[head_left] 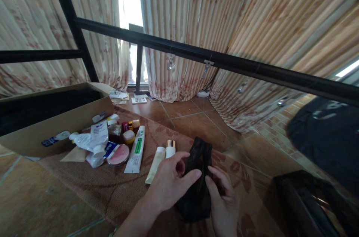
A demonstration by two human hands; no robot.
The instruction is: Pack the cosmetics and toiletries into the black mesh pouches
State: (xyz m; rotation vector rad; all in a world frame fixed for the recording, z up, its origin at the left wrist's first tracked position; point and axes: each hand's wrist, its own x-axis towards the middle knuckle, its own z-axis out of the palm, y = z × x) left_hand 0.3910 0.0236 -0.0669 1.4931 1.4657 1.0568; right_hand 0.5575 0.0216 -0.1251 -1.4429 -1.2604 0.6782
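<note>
A black pouch of thin, soft cloth (pixel 195 205) stands between my hands, its top edge raised. My left hand (pixel 169 182) grips its near left side, thumb stretched across the front and fingers curled behind the rim. At the other side, the fingertips and thumb of my right hand (pixel 224 199) pinch the cloth. What is inside the pouch is hidden. Just left of it lie a cream tube (pixel 156 164) and a white bottle with a gold cap (pixel 170 148), both partly behind my left hand. Beyond them is a white and green tube (pixel 135 151).
Several cosmetic tubes and jars, among them a round pink compact (pixel 119 154), are heaped beside a cardboard box (pixel 64 128) on the brown patterned cloth (pixel 112 188). A black metal rail (pixel 179 47) crosses before the curtains (pixel 174 9). A dark bag (pixel 305 199) is at right.
</note>
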